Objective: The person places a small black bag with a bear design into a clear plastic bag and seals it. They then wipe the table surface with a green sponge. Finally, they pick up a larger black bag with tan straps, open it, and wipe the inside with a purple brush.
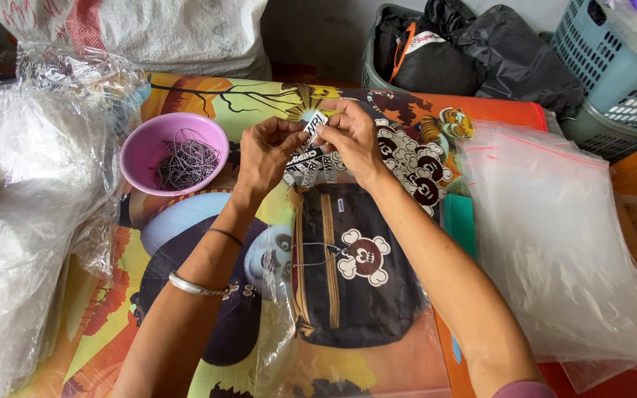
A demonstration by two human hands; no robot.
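My left hand (pixel 265 151) and my right hand (pixel 352 140) meet above the table, both pinching a small black-and-white printed tag (pixel 310 144) between their fingertips. Just below them lies a black pouch (pixel 352 273) with tan stripes, a ball chain and a brown-and-white bear-shaped charm (pixel 363 256). The pouch rests partly on a clear plastic bag (pixel 274 346). A bangle and a thin band sit on my left wrist.
A pink bowl (pixel 141 151) of metal ball chains stands to the left. A pile of bear charms (pixel 414 166) lies to the right of my hands. Clear zip bags (pixel 562 236) are stacked right; crumpled plastic (pixel 16 221) left. Baskets (pixel 613 74) with dark bags stand behind.
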